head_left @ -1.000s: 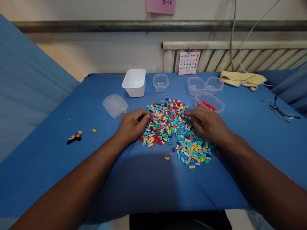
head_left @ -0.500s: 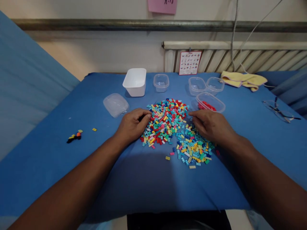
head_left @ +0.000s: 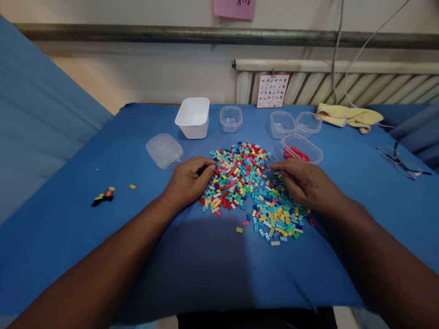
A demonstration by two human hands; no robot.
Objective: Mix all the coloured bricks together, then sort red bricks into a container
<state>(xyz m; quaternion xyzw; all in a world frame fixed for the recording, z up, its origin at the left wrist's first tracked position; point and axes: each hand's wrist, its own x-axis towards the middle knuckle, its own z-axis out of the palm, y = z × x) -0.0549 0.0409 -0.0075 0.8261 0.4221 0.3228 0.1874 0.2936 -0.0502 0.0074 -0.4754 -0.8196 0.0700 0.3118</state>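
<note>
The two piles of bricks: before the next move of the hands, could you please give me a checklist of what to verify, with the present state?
1. Left hand beside the larger pile: ok, at its left edge.
2. Right hand free of bricks: cannot tell, fingertips too small to judge.
3. Clear container within reach: ok, just beyond the right hand, red bricks inside.
4. No stray bricks: not ok, a yellow brick lies apart, left of the smaller pile.
5. Glasses out of the way: ok, far right.
</note>
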